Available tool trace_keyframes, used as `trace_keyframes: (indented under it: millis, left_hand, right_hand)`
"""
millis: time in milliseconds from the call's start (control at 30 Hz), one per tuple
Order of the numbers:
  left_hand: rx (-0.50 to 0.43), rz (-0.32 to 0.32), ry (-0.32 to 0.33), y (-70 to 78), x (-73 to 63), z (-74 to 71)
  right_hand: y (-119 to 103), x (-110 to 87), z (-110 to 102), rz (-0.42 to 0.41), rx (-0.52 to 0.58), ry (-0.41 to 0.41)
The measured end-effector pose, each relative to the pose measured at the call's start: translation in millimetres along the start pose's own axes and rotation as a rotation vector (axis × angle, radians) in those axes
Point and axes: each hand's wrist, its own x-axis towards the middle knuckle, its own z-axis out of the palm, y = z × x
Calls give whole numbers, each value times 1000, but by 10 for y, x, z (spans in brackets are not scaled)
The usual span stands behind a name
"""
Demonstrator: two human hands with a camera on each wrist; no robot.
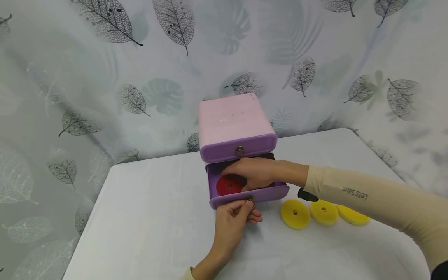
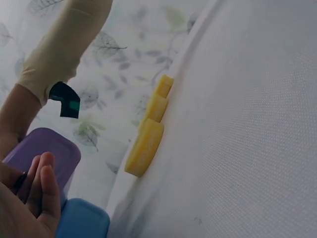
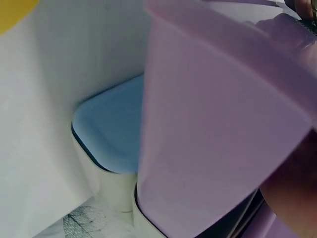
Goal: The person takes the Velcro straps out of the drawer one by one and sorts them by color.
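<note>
A pink drawer box (image 1: 231,116) has its lower purple drawer (image 1: 213,186) pulled out. My left hand (image 1: 229,223) pinches the small ring pull on that drawer's front between thumb and finger; in the left wrist view its other fingers (image 2: 47,183) lie beside the purple front. My right hand (image 1: 257,171) reaches into the drawer from the right, its fingers and thumb curled round a flat red disc (image 1: 225,186) with a small central hole. Part of the disc is hidden by this hand. In the right wrist view the drawer's purple side (image 3: 213,129) fills much of the picture.
Several flat yellow discs, the nearest (image 1: 295,214) with a hole in its middle, lie in a row right of the drawer, partly under the right forearm. A shut upper drawer has a ring pull (image 1: 239,151). Below shows a blue drawer front (image 2: 81,220). White cloth covers the table (image 1: 154,217).
</note>
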Motion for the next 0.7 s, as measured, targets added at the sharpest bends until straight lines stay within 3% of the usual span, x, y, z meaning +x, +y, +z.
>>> trace_keyframes:
  millis: [700]
  left_hand:
    - [7,0,-4,-3,-9,0]
  right_hand:
    - [12,-150,-119,23,66,88]
